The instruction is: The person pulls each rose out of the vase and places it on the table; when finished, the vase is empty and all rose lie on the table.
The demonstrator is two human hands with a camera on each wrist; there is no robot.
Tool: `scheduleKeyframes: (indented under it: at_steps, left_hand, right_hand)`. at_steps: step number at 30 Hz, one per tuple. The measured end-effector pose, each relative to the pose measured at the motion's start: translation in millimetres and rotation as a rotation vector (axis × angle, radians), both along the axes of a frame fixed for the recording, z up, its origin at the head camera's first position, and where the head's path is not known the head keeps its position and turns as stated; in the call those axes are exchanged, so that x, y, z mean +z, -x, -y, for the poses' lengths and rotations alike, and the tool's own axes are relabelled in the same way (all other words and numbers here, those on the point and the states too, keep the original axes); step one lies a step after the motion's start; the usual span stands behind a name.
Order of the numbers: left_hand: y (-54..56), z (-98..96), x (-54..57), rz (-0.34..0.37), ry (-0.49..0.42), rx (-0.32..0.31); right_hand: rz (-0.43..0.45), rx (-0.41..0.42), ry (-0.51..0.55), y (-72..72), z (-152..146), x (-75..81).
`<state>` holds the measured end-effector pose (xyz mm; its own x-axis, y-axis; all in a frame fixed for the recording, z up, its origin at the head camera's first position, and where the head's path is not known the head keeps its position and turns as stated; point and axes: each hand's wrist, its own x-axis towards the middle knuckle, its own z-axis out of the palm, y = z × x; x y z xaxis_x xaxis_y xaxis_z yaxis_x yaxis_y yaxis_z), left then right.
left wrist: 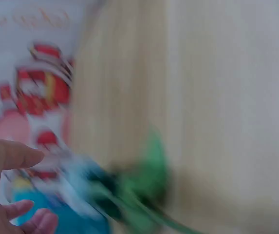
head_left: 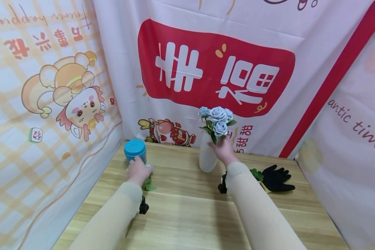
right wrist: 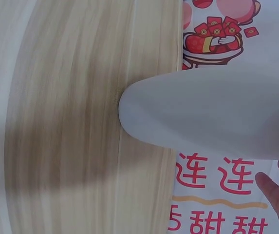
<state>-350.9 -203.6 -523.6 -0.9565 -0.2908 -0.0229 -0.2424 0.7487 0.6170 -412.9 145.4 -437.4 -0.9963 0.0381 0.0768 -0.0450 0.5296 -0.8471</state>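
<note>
My left hand (head_left: 138,171) is in front of a blue lidded canister (head_left: 135,148), its fingers loosely spread over a pale blue flower (head_left: 149,168). The left wrist view blurs this flower and its green leaves (left wrist: 146,187); the stem runs back under my sleeve. A tall white vase (head_left: 207,158) stands near the back edge of the table, holding several light blue roses (head_left: 218,114). My right hand (head_left: 225,150) grips the vase's upper part, just below the blooms. In the right wrist view, fingertips (right wrist: 270,187) show beside the vase's side.
A black glove (head_left: 276,178) lies at the right of the wooden table (head_left: 181,208), with a bit of green foliage (head_left: 257,174) next to it. Printed cloth (head_left: 118,69) hangs behind the table and along both sides.
</note>
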Motion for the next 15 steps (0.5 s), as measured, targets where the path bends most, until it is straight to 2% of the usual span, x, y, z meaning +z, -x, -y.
scheduleKeyframes:
  at_steps: [2,4,8,11,15]
  left_hand:
    - [7.5,-19.0,15.9,-0.057,-0.004,-0.044]
    - [15.1,-42.0,33.7,-0.125,-0.032,-0.114]
    - [28.4,-91.7,72.6,-0.222,-0.155,-0.276]
    - [35.4,-127.2,101.0,-0.253,-0.259,-0.366]
    - [39.3,-166.7,128.1,-0.247,-0.399,-0.442]
  right_hand:
    - [-0.003,0.005,-0.009,-0.5,-0.3,0.9]
    - [-0.006,0.000,-0.009,-0.8,-0.2,1.3]
    - [0.001,0.001,0.002,-0.6,-0.2,0.2]
    - [-0.010,0.003,-0.002,0.4,-0.8,-1.0]
    - [-0.082,0.031,-0.072,2.2,-2.7,-1.7]
